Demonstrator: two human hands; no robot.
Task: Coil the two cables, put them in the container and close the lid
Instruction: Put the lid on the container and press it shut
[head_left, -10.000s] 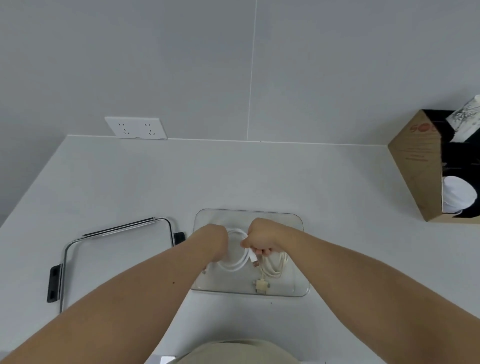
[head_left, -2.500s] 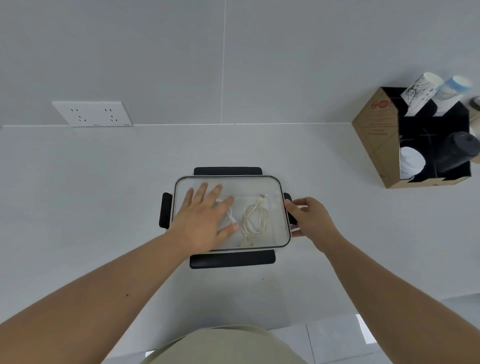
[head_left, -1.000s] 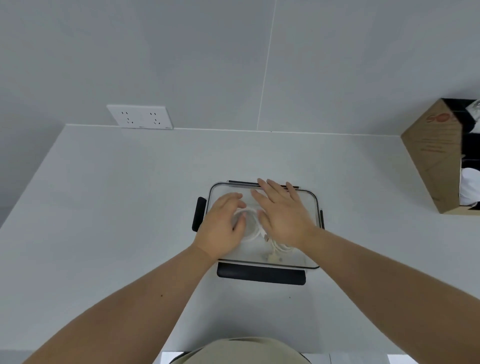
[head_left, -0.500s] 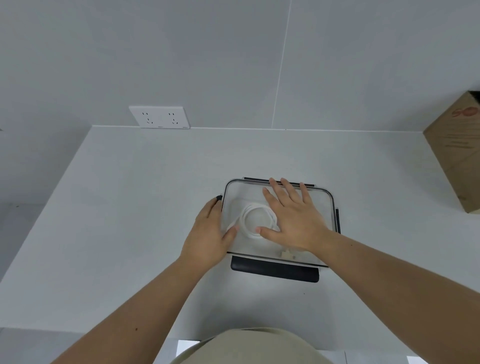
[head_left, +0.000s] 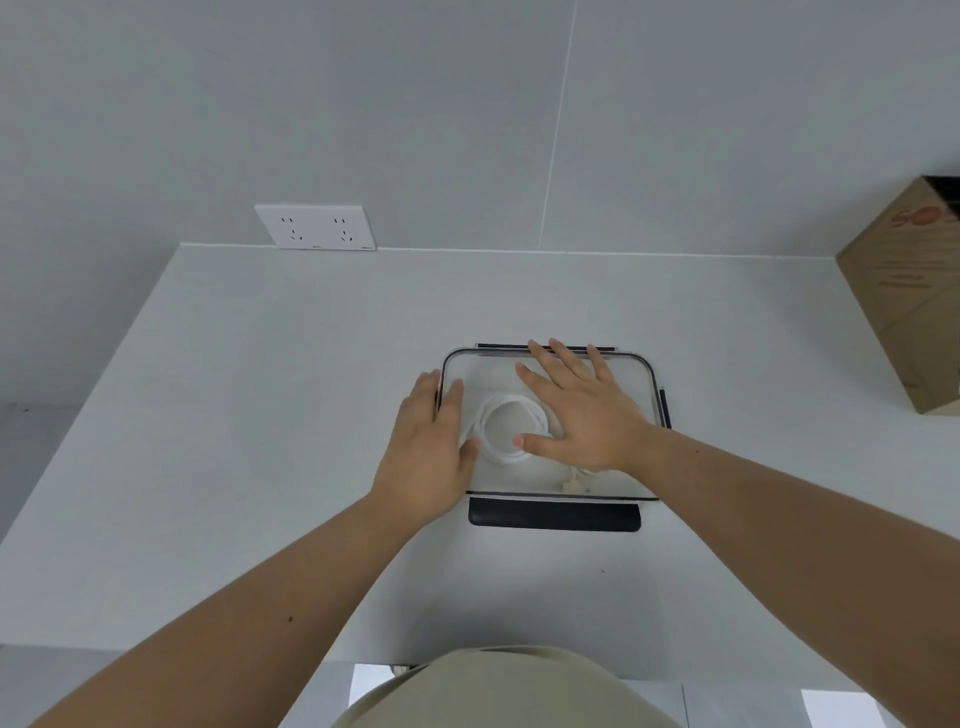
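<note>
A clear rectangular container (head_left: 636, 470) sits on the white counter with its transparent, dark-rimmed lid (head_left: 470, 364) on top. Through the lid I see a coiled white cable (head_left: 506, 421) on the left side. Of the second cable only a plug end (head_left: 570, 486) shows near the front; the rest is under my right hand. My right hand (head_left: 582, 410) lies flat on the lid, fingers spread. My left hand (head_left: 428, 452) covers the container's left edge and the left clip there. The front black clip flap (head_left: 553, 514) lies flat on the counter, sticking out from the container.
A white double wall socket (head_left: 315, 227) is on the wall behind the counter (head_left: 260, 389). A brown cardboard box (head_left: 904, 306) stands at the right edge of view. The counter's near edge runs just in front of my body.
Ten seconds ago my hands were placing cables in the lidless container, with the lid lying to its left. It is on now. Lately my left hand slid from the lid to its left edge.
</note>
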